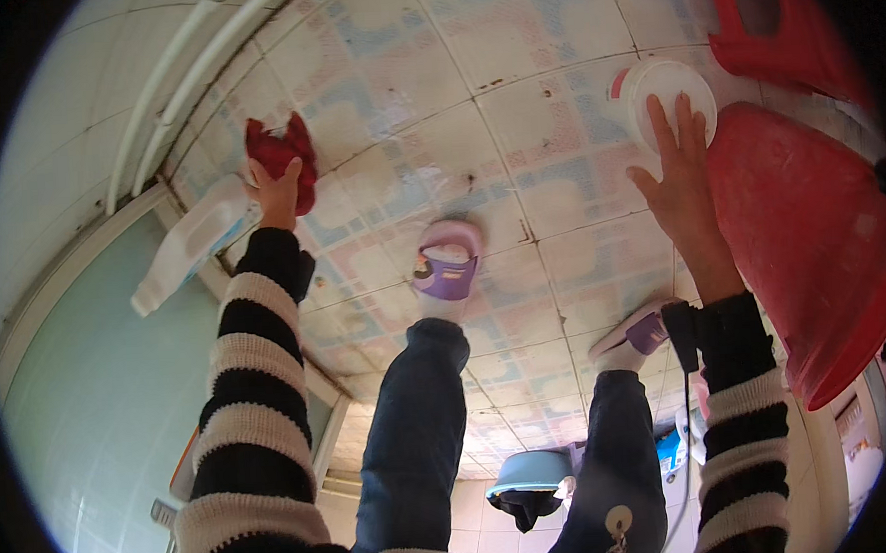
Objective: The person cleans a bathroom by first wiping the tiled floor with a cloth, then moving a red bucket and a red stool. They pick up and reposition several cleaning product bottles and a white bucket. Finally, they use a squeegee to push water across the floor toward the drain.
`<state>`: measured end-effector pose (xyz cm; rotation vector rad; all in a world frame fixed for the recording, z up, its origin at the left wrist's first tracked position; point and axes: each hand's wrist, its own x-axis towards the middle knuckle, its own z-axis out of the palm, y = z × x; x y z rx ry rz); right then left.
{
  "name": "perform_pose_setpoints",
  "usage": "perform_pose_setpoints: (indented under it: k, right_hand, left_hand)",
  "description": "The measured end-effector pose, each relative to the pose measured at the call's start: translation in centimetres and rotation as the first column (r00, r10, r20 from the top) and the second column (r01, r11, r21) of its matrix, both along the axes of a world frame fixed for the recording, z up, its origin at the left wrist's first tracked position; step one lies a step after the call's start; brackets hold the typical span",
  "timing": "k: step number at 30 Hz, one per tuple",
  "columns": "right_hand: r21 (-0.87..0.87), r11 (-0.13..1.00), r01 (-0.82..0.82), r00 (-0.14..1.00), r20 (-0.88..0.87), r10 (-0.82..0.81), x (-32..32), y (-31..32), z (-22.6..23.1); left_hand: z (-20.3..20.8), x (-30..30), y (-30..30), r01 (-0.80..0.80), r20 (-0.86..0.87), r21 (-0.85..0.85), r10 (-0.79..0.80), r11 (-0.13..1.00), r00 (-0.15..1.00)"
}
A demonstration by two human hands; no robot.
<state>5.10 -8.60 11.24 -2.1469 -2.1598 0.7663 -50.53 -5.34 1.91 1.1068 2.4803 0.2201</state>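
Observation:
My left hand [276, 195] grips the near end of a dark red, crumpled pouch [302, 144]; whether it is plastic or cloth I cannot tell. Just left of that hand a white plastic jug [195, 234] lies tilted beside the wall. Out to the right, my right hand [687, 199] has its fingers stretched over a round white tub [645, 114]. The fingertips overlap its pale top, and the thumb points away from it. Contact between fingers and tub is hard to make out.
A large red plastic basin [802, 238] stands right of my right hand, with a red stool [802, 47] behind it. White pipes [168, 101] run along the left wall near a pale green door panel [89, 395]. A light blue bucket [528, 469] shows between my legs on the tiled floor [507, 343].

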Motion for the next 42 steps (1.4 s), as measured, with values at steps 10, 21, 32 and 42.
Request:
perform_pose_setpoints:
  k: [10,21,32,42]
  right_hand:
    - [-0.091,0.99,0.107,0.994,-0.001,-0.108,-2.1,-3.1,1.8]
    - [-0.15,0.806,0.573,0.661,-0.497,-0.562,-2.3,-10.3,20.9]
    - [-0.155,0.563,0.812,0.332,-0.671,-0.663,9.5,-16.8,34.6]
    - [-0.151,0.331,0.932,0.08,-0.803,-0.591,18.6,-23.3,48.4]
  left_hand:
    - [3.2,4.4,-1.7,-0.399,0.613,0.248,0.176,0.883,0.77]
    - [35.5,31.5,-1.0,-0.345,0.932,0.154,-0.019,0.926,0.362]
    - [56.2,55.4,-4.7,-0.198,0.993,0.104,-0.112,0.975,-0.025]
    - [74.9,67.5,-4.7,0.083,0.929,0.341,-0.323,0.936,-0.179]
